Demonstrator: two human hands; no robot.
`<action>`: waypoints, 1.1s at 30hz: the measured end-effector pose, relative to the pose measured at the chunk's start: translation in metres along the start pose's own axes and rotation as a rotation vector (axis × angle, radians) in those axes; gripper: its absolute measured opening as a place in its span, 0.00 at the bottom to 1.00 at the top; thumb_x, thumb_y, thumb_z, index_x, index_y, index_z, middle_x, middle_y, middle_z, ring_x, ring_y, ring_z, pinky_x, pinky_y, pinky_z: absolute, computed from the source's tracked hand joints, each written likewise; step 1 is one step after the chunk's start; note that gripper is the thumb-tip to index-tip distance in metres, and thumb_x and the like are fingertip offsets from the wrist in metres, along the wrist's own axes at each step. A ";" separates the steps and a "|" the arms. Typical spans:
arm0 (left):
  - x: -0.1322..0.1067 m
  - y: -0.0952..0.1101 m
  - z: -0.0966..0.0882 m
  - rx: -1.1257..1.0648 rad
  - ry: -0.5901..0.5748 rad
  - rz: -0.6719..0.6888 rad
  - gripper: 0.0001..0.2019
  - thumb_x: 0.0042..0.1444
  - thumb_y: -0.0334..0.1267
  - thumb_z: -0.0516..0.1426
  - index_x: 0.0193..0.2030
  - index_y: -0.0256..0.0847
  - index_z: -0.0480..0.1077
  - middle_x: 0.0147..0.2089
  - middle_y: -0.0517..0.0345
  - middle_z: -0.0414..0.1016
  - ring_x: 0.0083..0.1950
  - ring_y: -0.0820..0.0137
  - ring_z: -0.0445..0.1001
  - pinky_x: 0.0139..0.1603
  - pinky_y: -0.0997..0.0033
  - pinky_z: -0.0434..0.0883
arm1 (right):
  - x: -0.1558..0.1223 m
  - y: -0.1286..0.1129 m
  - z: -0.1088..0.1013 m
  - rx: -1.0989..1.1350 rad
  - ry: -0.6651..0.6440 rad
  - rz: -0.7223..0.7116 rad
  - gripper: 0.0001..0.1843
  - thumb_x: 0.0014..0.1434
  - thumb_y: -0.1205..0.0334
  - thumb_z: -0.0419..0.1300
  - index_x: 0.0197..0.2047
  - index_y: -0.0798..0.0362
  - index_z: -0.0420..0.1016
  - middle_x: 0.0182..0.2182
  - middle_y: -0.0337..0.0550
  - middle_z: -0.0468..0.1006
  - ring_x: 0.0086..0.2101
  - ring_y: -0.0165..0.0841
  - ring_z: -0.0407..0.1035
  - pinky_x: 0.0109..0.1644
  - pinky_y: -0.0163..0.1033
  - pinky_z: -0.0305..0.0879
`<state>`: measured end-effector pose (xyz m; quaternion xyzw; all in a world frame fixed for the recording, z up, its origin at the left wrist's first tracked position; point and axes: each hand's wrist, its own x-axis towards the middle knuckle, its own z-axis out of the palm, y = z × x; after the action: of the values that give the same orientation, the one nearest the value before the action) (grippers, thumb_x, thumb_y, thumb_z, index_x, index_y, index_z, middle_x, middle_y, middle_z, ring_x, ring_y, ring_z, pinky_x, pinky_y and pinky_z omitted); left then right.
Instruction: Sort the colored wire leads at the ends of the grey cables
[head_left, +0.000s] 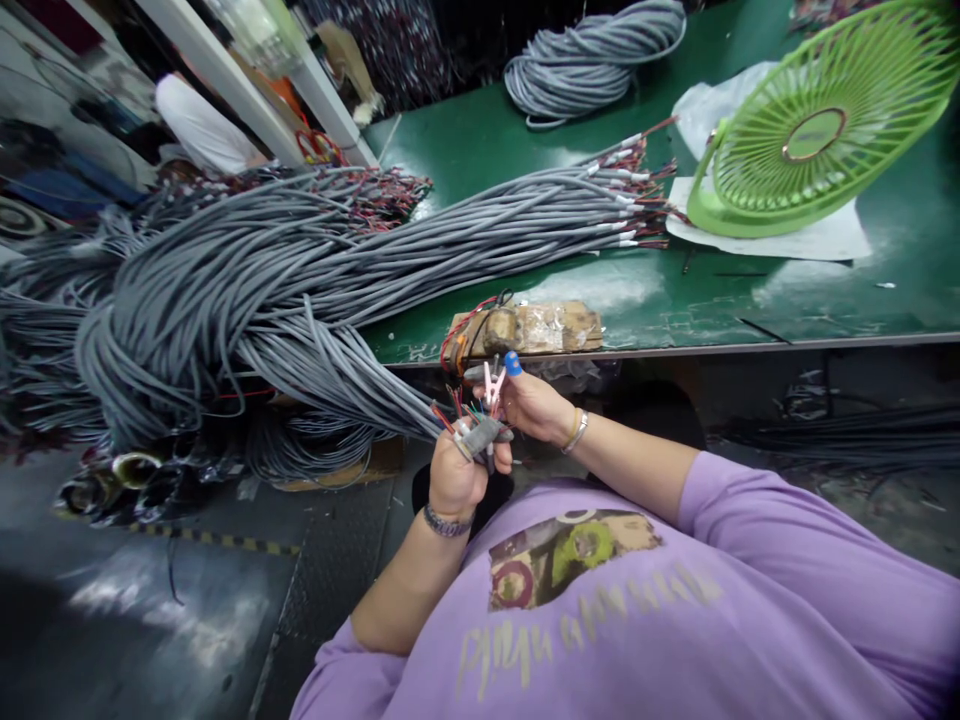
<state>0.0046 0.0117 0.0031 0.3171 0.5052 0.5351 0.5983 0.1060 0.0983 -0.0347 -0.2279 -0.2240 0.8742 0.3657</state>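
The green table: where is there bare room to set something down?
The green table shows bare patches between the coiled cable and the long cable bundle, and right of the paper under the fan. Cables crowd its left.

Lilac shirt (690,640), multicoloured print (574,556), pale script (585,628), linked left wristband (448,522), right bracelet (577,431), blue fingertip cover (513,363)

On my feed I see a cable workshop: heaps of grey cables (195,270) with bared, coloured wire ends (394,200) at ten o'clock, a long green workbench (892,220), a big cable coil (574,75) towards one, hazard-striped floor tape (217,538) at eight.
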 end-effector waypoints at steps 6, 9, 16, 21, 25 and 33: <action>0.003 -0.004 -0.002 -0.010 0.022 0.001 0.16 0.44 0.47 0.64 0.24 0.34 0.72 0.15 0.58 0.70 0.14 0.75 0.66 0.15 0.77 0.63 | 0.001 -0.004 0.007 0.129 0.036 0.054 0.25 0.56 0.38 0.58 0.31 0.56 0.73 0.24 0.40 0.75 0.22 0.26 0.65 0.26 0.31 0.63; 0.004 -0.006 -0.003 -0.009 0.037 -0.006 0.15 0.44 0.47 0.64 0.24 0.34 0.72 0.15 0.58 0.70 0.14 0.75 0.66 0.15 0.78 0.64 | 0.003 -0.003 0.009 0.168 0.060 0.031 0.24 0.57 0.41 0.59 0.31 0.56 0.74 0.24 0.40 0.75 0.23 0.25 0.66 0.27 0.30 0.63; 0.002 -0.008 -0.004 -0.003 0.043 -0.001 0.15 0.44 0.46 0.64 0.24 0.34 0.72 0.15 0.58 0.71 0.14 0.75 0.67 0.15 0.78 0.65 | 0.003 0.000 0.004 0.167 0.020 0.054 0.29 0.55 0.34 0.55 0.32 0.55 0.74 0.26 0.42 0.76 0.23 0.26 0.65 0.27 0.32 0.62; -0.007 -0.008 -0.002 0.004 0.029 0.062 0.15 0.46 0.47 0.65 0.24 0.35 0.72 0.16 0.58 0.72 0.15 0.75 0.67 0.16 0.78 0.65 | -0.007 -0.007 0.000 0.118 -0.051 0.107 0.31 0.58 0.34 0.51 0.36 0.56 0.75 0.31 0.44 0.77 0.26 0.28 0.66 0.28 0.32 0.63; -0.011 -0.009 0.001 0.019 0.088 0.107 0.16 0.46 0.48 0.65 0.25 0.35 0.73 0.17 0.58 0.72 0.15 0.75 0.68 0.17 0.77 0.66 | -0.014 -0.010 -0.002 0.053 -0.088 0.061 0.20 0.58 0.45 0.59 0.38 0.56 0.76 0.29 0.41 0.75 0.26 0.26 0.64 0.29 0.31 0.61; -0.003 -0.011 0.001 -0.040 0.116 0.151 0.14 0.46 0.47 0.65 0.27 0.36 0.74 0.18 0.59 0.73 0.16 0.75 0.69 0.17 0.78 0.66 | -0.014 -0.007 0.000 -0.119 -0.032 -0.121 0.24 0.51 0.40 0.63 0.30 0.57 0.73 0.23 0.38 0.70 0.23 0.24 0.59 0.25 0.31 0.57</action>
<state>0.0091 0.0063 -0.0061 0.3108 0.5028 0.6062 0.5321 0.1182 0.0924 -0.0272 -0.2213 -0.2946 0.8392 0.4000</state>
